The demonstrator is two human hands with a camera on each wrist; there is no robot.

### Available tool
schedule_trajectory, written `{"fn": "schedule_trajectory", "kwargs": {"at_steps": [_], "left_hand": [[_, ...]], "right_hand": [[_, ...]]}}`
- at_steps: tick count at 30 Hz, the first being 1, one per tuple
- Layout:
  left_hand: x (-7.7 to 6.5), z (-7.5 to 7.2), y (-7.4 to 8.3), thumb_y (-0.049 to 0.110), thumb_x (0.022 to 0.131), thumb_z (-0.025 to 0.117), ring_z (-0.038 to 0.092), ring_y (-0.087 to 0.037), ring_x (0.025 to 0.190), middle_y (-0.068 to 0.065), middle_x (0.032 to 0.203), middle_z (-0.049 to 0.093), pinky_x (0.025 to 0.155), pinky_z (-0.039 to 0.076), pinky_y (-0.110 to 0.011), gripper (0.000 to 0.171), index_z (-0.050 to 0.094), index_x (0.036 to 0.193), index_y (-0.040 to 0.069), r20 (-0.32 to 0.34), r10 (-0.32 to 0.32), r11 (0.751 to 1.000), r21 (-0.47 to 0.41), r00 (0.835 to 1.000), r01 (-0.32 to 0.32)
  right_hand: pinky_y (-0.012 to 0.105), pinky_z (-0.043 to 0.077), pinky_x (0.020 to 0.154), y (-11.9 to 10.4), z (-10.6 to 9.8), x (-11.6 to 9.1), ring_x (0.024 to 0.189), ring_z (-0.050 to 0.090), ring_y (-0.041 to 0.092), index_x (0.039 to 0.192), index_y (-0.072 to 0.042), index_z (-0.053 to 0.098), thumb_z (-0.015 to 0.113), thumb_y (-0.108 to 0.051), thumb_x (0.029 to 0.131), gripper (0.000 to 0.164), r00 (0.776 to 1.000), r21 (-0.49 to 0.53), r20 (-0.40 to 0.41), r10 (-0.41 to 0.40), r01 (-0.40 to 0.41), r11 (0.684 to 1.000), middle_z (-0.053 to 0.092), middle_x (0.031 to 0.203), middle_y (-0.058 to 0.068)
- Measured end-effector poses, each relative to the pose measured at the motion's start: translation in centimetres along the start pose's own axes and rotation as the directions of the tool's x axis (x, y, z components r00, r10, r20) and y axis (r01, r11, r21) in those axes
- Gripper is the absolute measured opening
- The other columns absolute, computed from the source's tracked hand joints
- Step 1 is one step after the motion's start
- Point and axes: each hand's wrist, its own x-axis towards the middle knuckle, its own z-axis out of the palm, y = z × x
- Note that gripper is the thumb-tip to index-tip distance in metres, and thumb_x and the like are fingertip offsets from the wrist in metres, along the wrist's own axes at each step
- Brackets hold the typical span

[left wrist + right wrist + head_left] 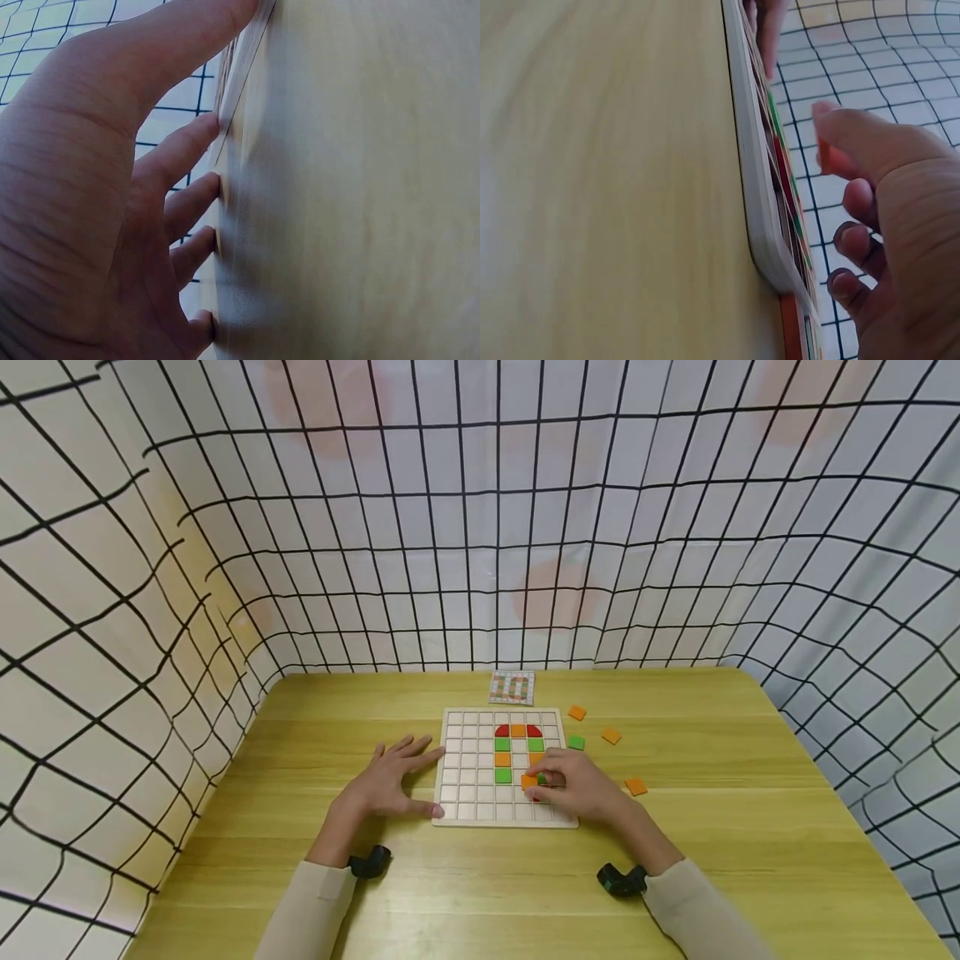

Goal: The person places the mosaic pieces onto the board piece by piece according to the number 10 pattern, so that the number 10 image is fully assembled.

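My right hand (579, 783) pinches an orange square tile (824, 155) between thumb and index finger, raised just off the white gridded board (465, 777). The other fingers of that hand are curled. On the board, two red rounded tiles (502, 731) flank an orange tile (518, 731) in the top row. Below the left red one run a green tile (502, 744), an orange one and another green one. A similar column on the right is partly hidden by my right hand. My left hand (386, 781) lies spread at the board's left edge, thumb and index fingertip touching it.
Loose orange tiles (611, 736) and a green tile (576, 742) lie on the wooden table (300, 735) right of the board. Behind the board is a small patterned card (512, 687). A black-gridded white curtain (480, 527) surrounds the table's back and sides.
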Motion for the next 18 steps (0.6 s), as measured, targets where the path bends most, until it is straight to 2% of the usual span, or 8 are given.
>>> {"fn": "schedule_trajectory", "kwargs": {"at_steps": [8, 18], "left_hand": [[0.1, 0.0, 0.0, 0.076, 0.074, 0.076, 0.017, -0.040, 0.159, -0.007, 0.171, 0.028, 0.121, 0.005, -0.076, 0.102, 0.040, 0.159, 0.032, 0.005, -0.002, 1.000, 0.001, 1.000, 0.002], [0.1, 0.0, 0.1, 0.075, 0.074, 0.076, 0.017, -0.040, 0.159, -0.008, 0.171, 0.028, 0.122, 0.005, -0.075, 0.102, 0.040, 0.160, 0.032, 0.008, 0.001, 1.000, 0.005, 1.000, -0.001]], "right_hand": [[0.021, 0.042, 0.064, -0.5, 1.0, 0.2, 0.073, 0.049, 0.005, 0.107, -0.022, 0.079, 0.077, -0.042, 0.093, 0.024, 0.999, -0.011, 0.035, -0.034, 0.034, 0.999, 0.055, 0.080, -0.013], [0.021, 0.044, 0.063, -0.7, 1.3, 0.1, 0.071, 0.049, 0.006, 0.107, -0.020, 0.081, 0.080, -0.034, 0.092, 0.021, 0.997, -0.013, 0.014, -0.070, 0.070, 0.997, 0.059, 0.082, -0.016]]}}
